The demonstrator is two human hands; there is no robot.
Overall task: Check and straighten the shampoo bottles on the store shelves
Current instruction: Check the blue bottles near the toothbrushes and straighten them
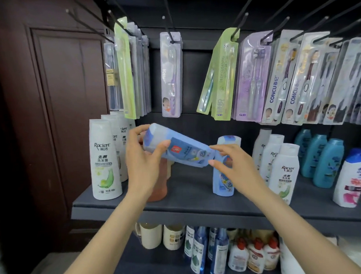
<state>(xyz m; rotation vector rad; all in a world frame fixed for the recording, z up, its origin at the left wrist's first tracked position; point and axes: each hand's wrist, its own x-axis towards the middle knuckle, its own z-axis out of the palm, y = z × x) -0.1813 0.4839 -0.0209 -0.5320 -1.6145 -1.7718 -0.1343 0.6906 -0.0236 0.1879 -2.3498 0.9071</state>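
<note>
blue shampoo bottle lifted off the shelf for checking

the dark shelf is seen carrying rows of bottles, with toothbrush packs hung on pegs above, so headroom over the bottles is limited. white bottles are ranked at the left end and more white bottles at the right, with teal bottles further right. between the white groups an open stretch of shelf is left, where a second blue bottle stands upright and an orange bottle is partly hidden behind the left wrist. the blue shampoo bottle is held tilted in the air above that gap, probably so its label can be read. the left hand is clamped on its cap end; the right hand pinches the base. room for setting it upright appears to lie in the gap, well inside the near shelf edge.
</note>
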